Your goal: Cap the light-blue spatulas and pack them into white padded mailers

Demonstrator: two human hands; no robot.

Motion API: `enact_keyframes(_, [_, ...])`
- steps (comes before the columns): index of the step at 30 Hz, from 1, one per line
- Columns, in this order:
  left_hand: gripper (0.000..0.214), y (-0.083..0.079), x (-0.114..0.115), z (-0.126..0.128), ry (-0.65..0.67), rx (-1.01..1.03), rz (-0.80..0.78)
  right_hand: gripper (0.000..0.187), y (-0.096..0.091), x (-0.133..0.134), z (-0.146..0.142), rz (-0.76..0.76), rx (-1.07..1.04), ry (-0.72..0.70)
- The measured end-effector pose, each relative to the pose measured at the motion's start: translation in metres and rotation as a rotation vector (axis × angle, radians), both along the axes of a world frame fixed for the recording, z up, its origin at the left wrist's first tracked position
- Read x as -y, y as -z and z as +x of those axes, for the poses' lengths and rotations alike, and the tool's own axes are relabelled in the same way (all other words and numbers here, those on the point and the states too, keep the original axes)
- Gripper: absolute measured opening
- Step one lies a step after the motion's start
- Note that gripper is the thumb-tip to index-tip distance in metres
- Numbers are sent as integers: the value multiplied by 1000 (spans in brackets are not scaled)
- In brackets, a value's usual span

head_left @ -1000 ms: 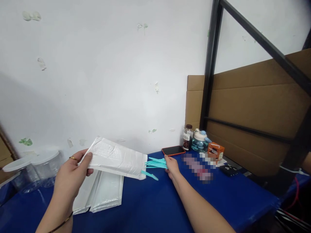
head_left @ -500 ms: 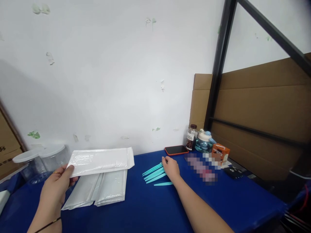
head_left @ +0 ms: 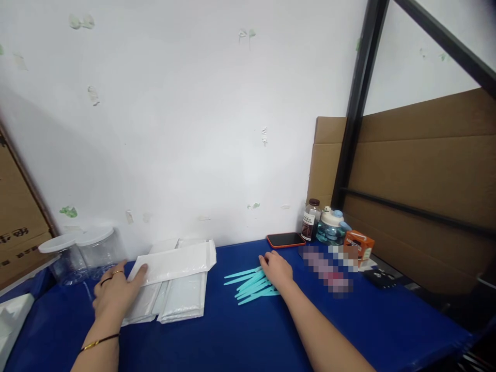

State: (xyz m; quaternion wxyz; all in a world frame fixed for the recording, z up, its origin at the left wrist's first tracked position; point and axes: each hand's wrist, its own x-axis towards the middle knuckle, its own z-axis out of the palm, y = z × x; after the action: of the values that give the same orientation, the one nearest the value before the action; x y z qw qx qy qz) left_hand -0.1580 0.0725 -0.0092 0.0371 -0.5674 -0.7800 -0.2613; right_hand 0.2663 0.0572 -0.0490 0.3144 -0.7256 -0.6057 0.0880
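Note:
My left hand (head_left: 114, 292) pinches the near end of a white padded pouch (head_left: 176, 263), which lies low over a stack of similar white pouches (head_left: 182, 297) on the blue table (head_left: 240, 336). My right hand (head_left: 277, 271) rests on a loose bunch of several teal plastic sticks (head_left: 251, 283) in the middle of the table, fingers curled over their right ends. I cannot tell whether it grips them or only presses on them.
Two clear lidded jars (head_left: 83, 253) stand at the back left beside a cardboard box (head_left: 17, 227). A red-cased phone (head_left: 285, 239), a brown bottle (head_left: 311, 220), a blue-capped water bottle (head_left: 331, 227) and an orange carton (head_left: 358, 244) sit at the back right, by a black frame (head_left: 354, 113) backed with cardboard.
My left hand has lowered the white pouch from mid-air to just above the stack. My right hand drew the teal sticks out of the pouch's mouth and set them on the table.

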Motion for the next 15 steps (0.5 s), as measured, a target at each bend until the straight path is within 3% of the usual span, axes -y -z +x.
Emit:
enact_keyframes(4, [74,-3,2,32,435,-134,-114,36,-14,4,7,44,-58,-51])
enact_keyframes(6, [68,-2,1,42,532,-156,-198,30,-25,10,17,57,-157,-176])
enact_keyframes(8, [62,-4,1,46,517,-149,-221,24,-35,17,31,30,-239,-378])
enact_keyframes(11, [53,-19,7,42,415,-130,-211,54,-43,28,53,-93,-288,-630])
enact_keyframes(13, [49,-37,16,39,272,-110,-146,69,-42,30,64,-168,-267,-642])
enact_keyframes(15, [57,-55,25,37,115,-48,-27,68,-39,30,70,-229,-184,-555])
